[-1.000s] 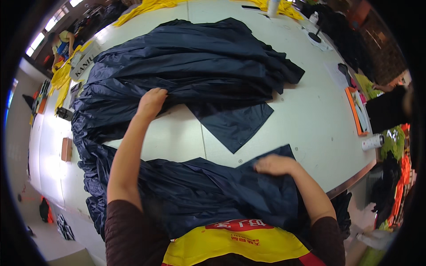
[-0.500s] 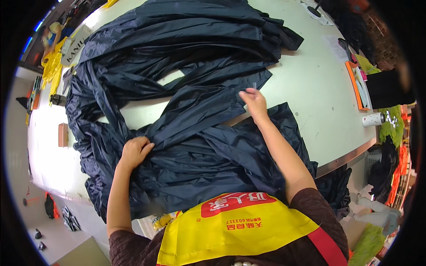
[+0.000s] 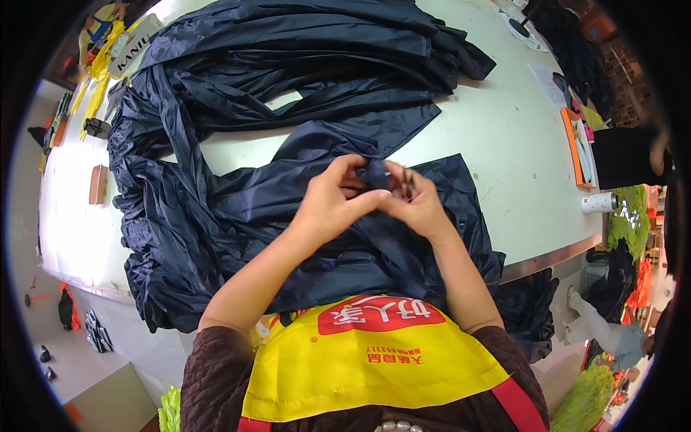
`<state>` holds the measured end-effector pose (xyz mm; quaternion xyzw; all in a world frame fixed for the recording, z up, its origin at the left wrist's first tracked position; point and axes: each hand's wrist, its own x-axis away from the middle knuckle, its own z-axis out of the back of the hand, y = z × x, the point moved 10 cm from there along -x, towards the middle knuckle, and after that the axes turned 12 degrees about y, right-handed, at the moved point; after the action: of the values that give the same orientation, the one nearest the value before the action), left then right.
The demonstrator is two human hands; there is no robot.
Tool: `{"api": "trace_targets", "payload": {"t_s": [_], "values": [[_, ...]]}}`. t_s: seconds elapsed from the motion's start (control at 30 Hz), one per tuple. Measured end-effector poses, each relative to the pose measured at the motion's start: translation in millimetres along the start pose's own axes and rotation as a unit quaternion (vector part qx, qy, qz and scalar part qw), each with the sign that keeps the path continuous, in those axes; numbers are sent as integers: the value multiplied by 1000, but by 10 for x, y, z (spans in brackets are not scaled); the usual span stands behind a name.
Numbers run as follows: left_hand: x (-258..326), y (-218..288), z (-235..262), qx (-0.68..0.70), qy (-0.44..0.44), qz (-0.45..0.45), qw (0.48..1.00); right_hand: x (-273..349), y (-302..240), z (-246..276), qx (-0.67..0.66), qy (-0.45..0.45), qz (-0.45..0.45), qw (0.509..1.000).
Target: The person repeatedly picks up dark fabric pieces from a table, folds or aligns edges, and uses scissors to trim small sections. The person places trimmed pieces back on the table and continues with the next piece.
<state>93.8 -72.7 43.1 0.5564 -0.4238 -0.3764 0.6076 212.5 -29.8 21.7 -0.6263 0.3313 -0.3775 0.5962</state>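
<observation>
A heap of thin, shiny dark navy trousers (image 3: 309, 68) covers the middle of the table, gathered edges to the left and flat leg ends to the right. In front of me both hands meet over the end of one trouser leg. My left hand (image 3: 332, 201) pinches its bunched fabric (image 3: 376, 175) from the left. My right hand (image 3: 419, 205) closes on the same bunch from the right, its fingers slightly blurred. The rest of that leg runs back under my left forearm into the pile.
The pale table (image 3: 529, 173) has a metal-edged front side at right. An orange-edged tray (image 3: 574, 147) and a white cylindrical container (image 3: 599, 202) stand on the right. A small brown block (image 3: 98, 185) and a light box (image 3: 135, 45) are on the left. People are nearby.
My left hand has left the fabric at left and moved right to join my right hand. My right hand has come nearer and lower. The leg end is now bunched between them.
</observation>
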Motion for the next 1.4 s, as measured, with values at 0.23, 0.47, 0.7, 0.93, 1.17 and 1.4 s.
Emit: {"api": "trace_targets", "payload": {"t_s": [0.23, 0.47, 0.7, 0.93, 1.17, 1.4], "values": [[308, -260, -131, 163, -30, 111, 980, 264, -65, -83, -10, 23, 21, 999], [588, -523, -2, 274, 9, 189, 943, 339, -349, -54, 184, 149, 177, 955], [794, -378, 490, 547, 124, 85, 824, 558, 195, 491, -269, 260, -87, 923], [1095, -406, 510, 540, 124, 92, 828, 658, 133, 474, -240, 257, -88, 932], [1298, -438, 553, 419, 162, 90, 889, 796, 172, 456, -201, 244, -109, 943], [1537, -557, 313, 147, 55, 21, 987, 812, 334, 396, -341, 208, -164, 902]]}}
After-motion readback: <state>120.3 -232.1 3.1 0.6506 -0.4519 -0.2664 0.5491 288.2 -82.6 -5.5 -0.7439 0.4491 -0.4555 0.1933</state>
